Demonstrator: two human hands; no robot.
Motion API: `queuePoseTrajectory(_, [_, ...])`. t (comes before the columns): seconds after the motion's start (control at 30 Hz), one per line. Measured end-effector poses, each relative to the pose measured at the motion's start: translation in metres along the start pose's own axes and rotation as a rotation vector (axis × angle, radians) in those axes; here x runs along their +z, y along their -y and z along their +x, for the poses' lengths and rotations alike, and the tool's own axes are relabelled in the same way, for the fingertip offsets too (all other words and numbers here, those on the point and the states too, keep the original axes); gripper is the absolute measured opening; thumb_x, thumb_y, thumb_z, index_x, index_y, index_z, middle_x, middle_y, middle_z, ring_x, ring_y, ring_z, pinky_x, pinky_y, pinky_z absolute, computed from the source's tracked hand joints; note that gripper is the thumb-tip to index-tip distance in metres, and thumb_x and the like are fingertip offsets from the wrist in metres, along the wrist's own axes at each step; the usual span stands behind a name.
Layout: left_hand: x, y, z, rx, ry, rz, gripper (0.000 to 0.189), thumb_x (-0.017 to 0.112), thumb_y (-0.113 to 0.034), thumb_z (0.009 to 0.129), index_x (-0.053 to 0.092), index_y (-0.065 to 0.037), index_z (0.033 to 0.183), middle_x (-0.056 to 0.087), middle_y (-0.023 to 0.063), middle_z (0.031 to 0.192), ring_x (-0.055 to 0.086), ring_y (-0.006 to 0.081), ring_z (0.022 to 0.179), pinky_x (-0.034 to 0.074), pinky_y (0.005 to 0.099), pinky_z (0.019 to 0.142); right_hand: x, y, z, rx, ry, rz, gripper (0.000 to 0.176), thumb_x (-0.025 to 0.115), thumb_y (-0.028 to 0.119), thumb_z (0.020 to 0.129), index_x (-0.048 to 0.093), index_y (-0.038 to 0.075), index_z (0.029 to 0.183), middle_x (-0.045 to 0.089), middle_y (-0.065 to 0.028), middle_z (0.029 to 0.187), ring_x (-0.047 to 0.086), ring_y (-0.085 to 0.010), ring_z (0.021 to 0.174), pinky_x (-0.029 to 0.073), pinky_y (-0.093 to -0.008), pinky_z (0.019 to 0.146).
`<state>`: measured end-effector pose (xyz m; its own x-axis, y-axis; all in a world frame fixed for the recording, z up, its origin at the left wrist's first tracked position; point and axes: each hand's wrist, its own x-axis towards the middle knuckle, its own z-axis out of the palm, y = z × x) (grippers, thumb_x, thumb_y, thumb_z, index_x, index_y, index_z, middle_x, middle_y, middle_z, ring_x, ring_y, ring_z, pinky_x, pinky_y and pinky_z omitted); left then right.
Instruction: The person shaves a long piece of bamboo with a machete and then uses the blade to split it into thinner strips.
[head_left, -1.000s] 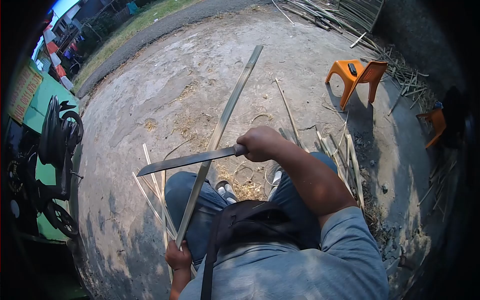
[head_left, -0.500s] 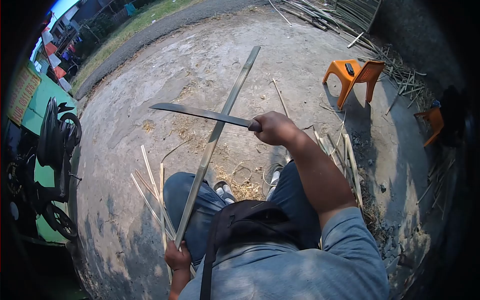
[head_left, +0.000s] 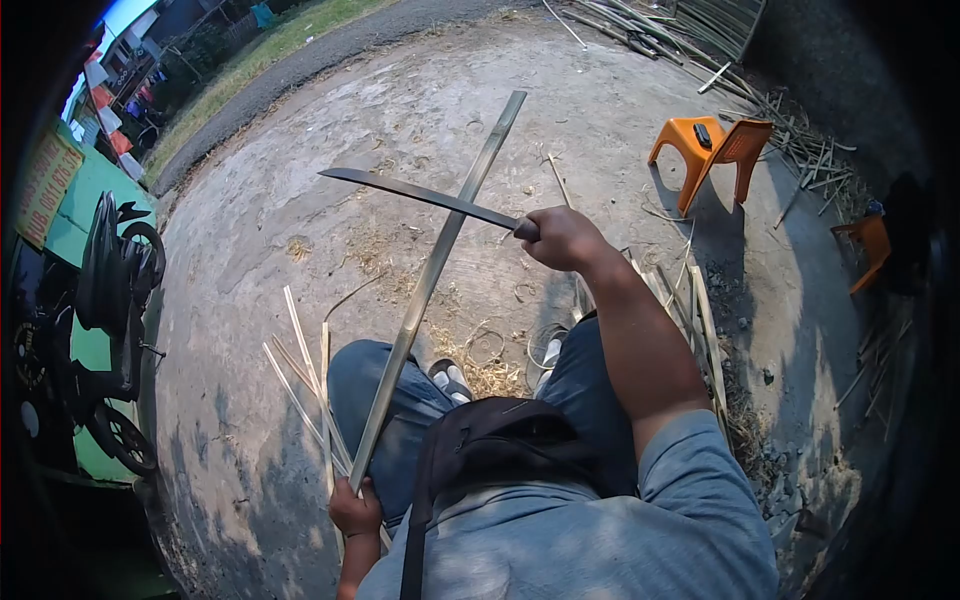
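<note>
A long flat strip, apparently bamboo (head_left: 428, 280), slants up and away across my left knee. Its near end is in my closed left hand (head_left: 357, 508), low in the view. My right hand (head_left: 563, 238) is wrapped round the dark handle of a long machete (head_left: 410, 194). The blade points left and crosses the strip in its upper half, with its tip beyond the strip's left side. Whether the edge is cutting into the strip cannot be made out.
Thin split strips (head_left: 312, 385) lie beside my left leg, more (head_left: 708, 335) beside my right. Shavings (head_left: 490, 378) lie between my feet. An orange chair (head_left: 700, 150) with a black object stands at the upper right. A motorcycle (head_left: 110, 290) is at the left, long poles (head_left: 650, 35) at the top.
My right hand and the machete have moved up and slightly right, so the blade crosses the strip farther from me. My left hand stays nearly still; the strip's far end has shifted slightly right.
</note>
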<state>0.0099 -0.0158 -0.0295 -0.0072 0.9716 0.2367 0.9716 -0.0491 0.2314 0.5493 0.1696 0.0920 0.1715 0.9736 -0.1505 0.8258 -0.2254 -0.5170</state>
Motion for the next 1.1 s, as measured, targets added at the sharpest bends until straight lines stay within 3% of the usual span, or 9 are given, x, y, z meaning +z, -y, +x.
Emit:
queuePoseTrajectory(0.13, [-0.002,0.001,0.0,0.011,0.002,0.027,0.058,0.056,-0.061,0.098,0.059,-0.004,0.09,0.063,0.0235,0.079,0.063,0.0508,0.075,0.046,0.0589,0.064,-0.001,-0.003,-0.003,0.044,0.005,0.11,0.026,0.064,0.017,0.089,0.076,0.016,0.112,0.076,-0.0139,0.107,0.071,-0.0329,0.103,0.055,-0.042,0.087])
queuePoseTrajectory(0.37, [0.003,0.004,0.0,0.009,-0.001,-0.004,0.061,0.053,-0.063,0.098,0.058,-0.003,0.089,0.062,0.0241,0.078,0.062,0.0513,0.075,0.045,0.0591,0.063,0.028,0.034,-0.016,-0.303,0.185,-0.125,0.024,0.067,0.018,0.083,0.075,0.016,0.106,0.075,-0.0128,0.101,0.071,-0.0339,0.099,0.056,-0.0473,0.085])
queuePoseTrajectory(0.5, [0.0,0.003,0.001,0.018,-0.005,0.014,0.062,0.052,-0.063,0.099,0.057,-0.003,0.088,0.062,0.0243,0.077,0.062,0.052,0.074,0.044,0.0597,0.062,0.024,0.051,-0.025,-0.364,0.209,-0.258,0.022,0.068,0.018,0.081,0.076,0.019,0.101,0.075,-0.0095,0.097,0.072,-0.0324,0.098,0.057,-0.0462,0.084])
queuePoseTrajectory(0.6, [0.003,0.005,0.001,0.016,-0.01,-0.009,0.061,0.052,-0.063,0.099,0.057,-0.003,0.088,0.062,0.0246,0.077,0.061,0.0524,0.074,0.044,0.0602,0.063,0.028,0.026,-0.011,-0.357,0.121,-0.155,0.019,0.068,0.019,0.082,0.076,0.017,0.1,0.076,-0.01,0.098,0.072,-0.032,0.098,0.057,-0.0459,0.084])
queuePoseTrajectory(0.83, [-0.002,0.001,0.002,0.004,0.017,-0.001,0.057,0.056,-0.059,0.097,0.058,-0.003,0.088,0.062,0.0247,0.078,0.062,0.0524,0.075,0.044,0.0605,0.064,-0.004,-0.007,-0.005,0.033,-0.014,0.04,0.029,0.066,0.019,0.088,0.076,0.019,0.114,0.076,-0.0125,0.108,0.071,-0.0325,0.105,0.055,-0.043,0.09])
queuePoseTrajectory(1.0, [-0.003,-0.002,0.001,-0.003,0.016,0.003,0.053,0.058,-0.056,0.097,0.058,-0.003,0.089,0.062,0.0247,0.079,0.062,0.0521,0.075,0.044,0.0602,0.064,0.011,0.005,-0.007,-0.077,0.004,0.035,0.026,0.062,0.016,0.087,0.076,0.014,0.108,0.075,-0.0152,0.106,0.071,-0.0338,0.104,0.056,-0.0429,0.089])
queuePoseTrajectory(1.1, [-0.003,0.001,-0.001,-0.003,0.024,0.009,0.054,0.058,-0.056,0.098,0.058,-0.003,0.09,0.062,0.0247,0.079,0.062,0.0522,0.076,0.044,0.0601,0.064,0.021,0.02,-0.01,-0.15,0.131,-0.022,0.024,0.063,0.017,0.086,0.076,0.015,0.105,0.076,-0.0136,0.103,0.072,-0.0325,0.101,0.056,-0.0443,0.087])
